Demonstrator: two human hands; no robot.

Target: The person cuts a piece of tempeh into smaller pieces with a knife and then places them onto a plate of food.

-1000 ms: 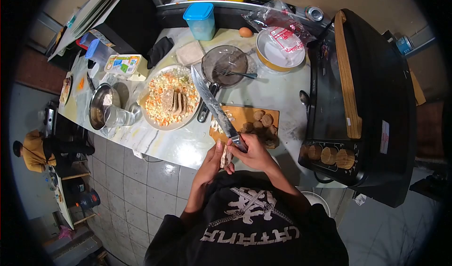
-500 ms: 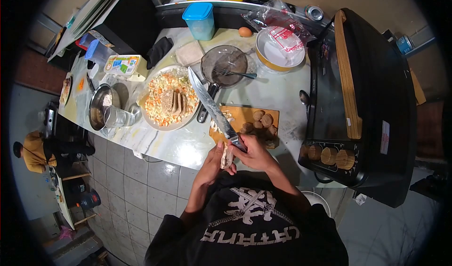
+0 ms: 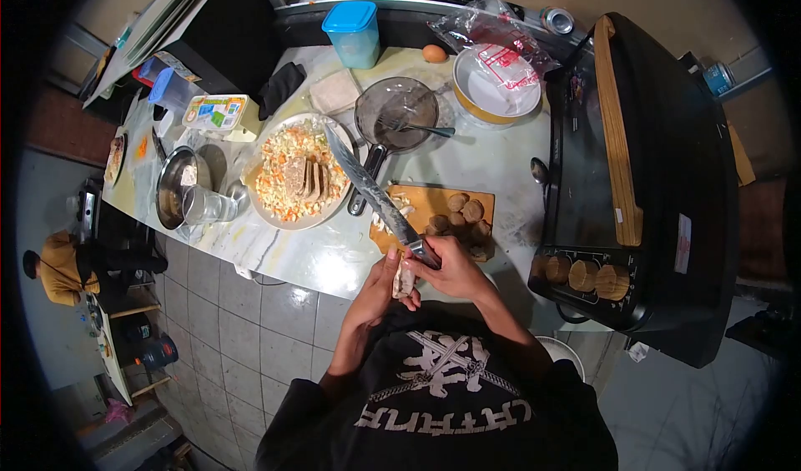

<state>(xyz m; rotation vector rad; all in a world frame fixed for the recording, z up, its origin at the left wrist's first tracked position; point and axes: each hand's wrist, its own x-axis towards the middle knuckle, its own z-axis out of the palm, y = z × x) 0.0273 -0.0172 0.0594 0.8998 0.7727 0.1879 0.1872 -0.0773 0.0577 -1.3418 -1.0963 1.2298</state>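
My right hand (image 3: 451, 269) grips the dark handle of a large knife (image 3: 372, 190), its blade pointing up and left over the counter. Between the fingers of my left hand (image 3: 373, 293) is a pale, whitish-brown piece of food (image 3: 403, 281) whose kind I cannot make out; the right fingers meet it too. Both hands are at the near edge of a wooden cutting board (image 3: 419, 195), which bears several round brown pieces (image 3: 473, 211) and pale chopped bits (image 3: 399, 205). Left of the blade, a plate (image 3: 298, 226) carries chopped white and orange food with brown slices (image 3: 306, 179) on top.
Behind the board are a pan (image 3: 396, 95) with a fork in it and a bowl (image 3: 497, 108) under a plastic bag. An egg (image 3: 434, 53) and a blue-lidded container (image 3: 350, 33) stand farther back. A black oven (image 3: 651, 179) fills the right side. Another person (image 3: 62, 262) is far left.
The knife's blade has tipped slightly left and down toward the plate. Both hands stay nearly in place with the same things in them.
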